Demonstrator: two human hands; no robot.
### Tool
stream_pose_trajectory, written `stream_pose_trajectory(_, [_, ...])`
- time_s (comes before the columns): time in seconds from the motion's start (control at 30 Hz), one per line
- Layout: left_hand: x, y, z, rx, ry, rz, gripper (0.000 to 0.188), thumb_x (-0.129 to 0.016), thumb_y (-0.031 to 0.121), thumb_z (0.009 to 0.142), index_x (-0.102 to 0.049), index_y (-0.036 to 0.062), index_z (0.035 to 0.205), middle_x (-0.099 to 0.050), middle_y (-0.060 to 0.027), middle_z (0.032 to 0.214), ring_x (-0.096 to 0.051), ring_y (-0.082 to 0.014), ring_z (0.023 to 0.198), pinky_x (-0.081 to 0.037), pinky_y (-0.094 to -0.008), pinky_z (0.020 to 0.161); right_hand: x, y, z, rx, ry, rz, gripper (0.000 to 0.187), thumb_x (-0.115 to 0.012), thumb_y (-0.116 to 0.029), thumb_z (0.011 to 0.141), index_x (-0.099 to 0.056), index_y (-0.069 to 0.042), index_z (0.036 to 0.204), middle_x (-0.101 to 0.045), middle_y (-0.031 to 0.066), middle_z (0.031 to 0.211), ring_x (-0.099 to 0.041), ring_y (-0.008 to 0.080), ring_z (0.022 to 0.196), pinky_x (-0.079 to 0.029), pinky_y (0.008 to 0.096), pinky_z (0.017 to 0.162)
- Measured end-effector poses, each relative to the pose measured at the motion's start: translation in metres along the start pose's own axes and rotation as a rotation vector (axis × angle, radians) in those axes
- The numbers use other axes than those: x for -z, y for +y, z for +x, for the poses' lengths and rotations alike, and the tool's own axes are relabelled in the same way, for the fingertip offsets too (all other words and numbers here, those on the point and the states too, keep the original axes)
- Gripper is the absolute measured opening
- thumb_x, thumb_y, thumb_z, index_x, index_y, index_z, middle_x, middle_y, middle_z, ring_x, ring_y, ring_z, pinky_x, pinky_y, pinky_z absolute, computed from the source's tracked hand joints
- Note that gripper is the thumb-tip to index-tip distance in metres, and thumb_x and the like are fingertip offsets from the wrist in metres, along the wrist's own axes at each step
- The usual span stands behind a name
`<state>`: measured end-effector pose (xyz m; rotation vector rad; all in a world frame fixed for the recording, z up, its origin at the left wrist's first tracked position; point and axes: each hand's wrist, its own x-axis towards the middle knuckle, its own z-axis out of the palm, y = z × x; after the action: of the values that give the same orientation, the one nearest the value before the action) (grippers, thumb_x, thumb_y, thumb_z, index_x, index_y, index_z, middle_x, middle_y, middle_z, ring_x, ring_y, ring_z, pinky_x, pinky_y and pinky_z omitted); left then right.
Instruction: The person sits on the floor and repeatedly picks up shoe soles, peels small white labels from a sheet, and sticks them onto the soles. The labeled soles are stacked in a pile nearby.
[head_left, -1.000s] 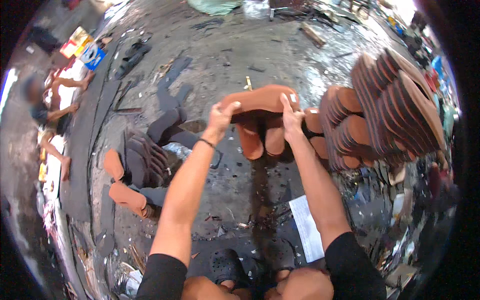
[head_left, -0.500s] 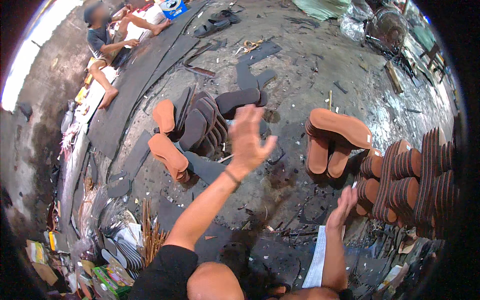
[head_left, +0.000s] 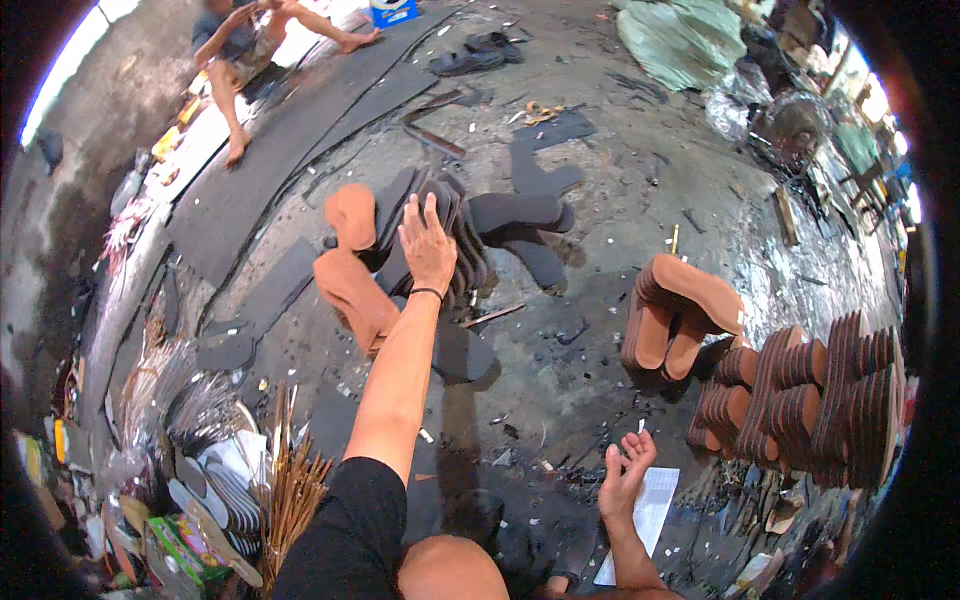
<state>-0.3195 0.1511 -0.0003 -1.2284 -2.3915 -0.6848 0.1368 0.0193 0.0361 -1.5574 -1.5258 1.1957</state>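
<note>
My left hand (head_left: 430,252) is stretched over a bunch of dark shoe soles (head_left: 468,262), fingers spread and pointing away from me; whether it touches them I cannot tell. Brown-topped soles (head_left: 352,292) lie just left of it, and more dark soles (head_left: 515,212) rest to its right. Low on the right, my right hand (head_left: 625,478) is palm up with fingers loosely curled. A small white sticker (head_left: 642,425) shows at its fingertips. Beside that hand lies a white printed sheet (head_left: 652,515).
Stacked brown soles (head_left: 700,290) stand at right, beside a larger bank of stacks (head_left: 800,395). A person (head_left: 240,60) sits at the far left. Thin sticks (head_left: 290,470) and clutter line the lower left. A fan (head_left: 790,130) stands at far right.
My left hand has moved left onto the dark soles. My right hand has come left and nearer, away from the stacks, its fingers curling. The view has shifted.
</note>
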Motion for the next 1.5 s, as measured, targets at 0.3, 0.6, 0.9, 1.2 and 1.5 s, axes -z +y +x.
stream_pose_trajectory(0.3, [0.068, -0.115, -0.038, 0.553, 0.082, 0.055, 0.070, -0.079, 0.040, 0.071, -0.055, -0.0033, 0.120, -0.058, -0.0281, 0.117, -0.052, -0.0430, 0.114, -0.042, -0.0484, 0.100, -0.018, 0.003, -0.008, -0.093, -0.143, 0.138, 0.057, -0.061, -0.020, 0.094, -0.031, -0.003, 0.139, -0.048, 0.0201, 0.129, -0.054, 0.0283, 0.117, -0.045, 0.0392, 0.096])
stream_pose_trajectory(0.6, [0.040, -0.145, -0.061, 1.155, -0.426, -0.870, 0.103, -0.089, 0.043, 0.062, -0.042, -0.0121, 0.135, -0.051, -0.0199, 0.134, -0.052, -0.0331, 0.121, -0.046, -0.0449, 0.098, 0.004, 0.020, -0.005, -0.070, -0.191, 0.108, 0.038, -0.064, -0.024, 0.094, -0.050, -0.003, 0.123, -0.061, 0.0096, 0.116, -0.060, 0.0197, 0.109, -0.047, 0.0325, 0.087])
stream_pose_trajectory(0.9, [0.161, -0.058, -0.061, 0.279, -0.008, -0.282, 0.091, -0.083, 0.037, 0.072, -0.033, -0.0092, 0.133, -0.048, -0.0237, 0.127, -0.051, -0.0343, 0.118, -0.047, -0.0433, 0.097, 0.058, -0.003, 0.009, -0.551, -0.145, 0.895, 0.030, -0.055, -0.030, 0.099, -0.055, -0.009, 0.121, -0.061, 0.0042, 0.113, -0.061, 0.0174, 0.103, -0.047, 0.0336, 0.085])
stream_pose_trajectory(1.2, [0.173, 0.156, -0.247, 0.692, -1.470, -1.286, 0.068, -0.078, 0.031, 0.080, -0.050, -0.0023, 0.132, -0.059, -0.0131, 0.128, -0.057, -0.0233, 0.115, -0.046, -0.0373, 0.099, 0.044, -0.003, 0.029, -0.504, -0.092, 0.836, 0.030, -0.064, -0.034, 0.095, -0.063, -0.008, 0.109, -0.064, -0.0005, 0.102, -0.060, 0.0109, 0.095, -0.047, 0.0277, 0.078])
stream_pose_trajectory(1.5, [0.157, 0.151, -0.307, 0.018, -1.218, -0.635, 0.107, -0.075, 0.057, 0.075, -0.029, -0.0135, 0.142, -0.036, -0.0314, 0.137, -0.038, -0.0439, 0.129, -0.036, -0.0454, 0.107, 0.037, 0.033, 0.017, -0.383, -0.165, 0.396, 0.035, -0.066, -0.031, 0.094, -0.070, 0.001, 0.107, -0.070, 0.0019, 0.098, -0.059, 0.0078, 0.090, -0.047, 0.0258, 0.079])
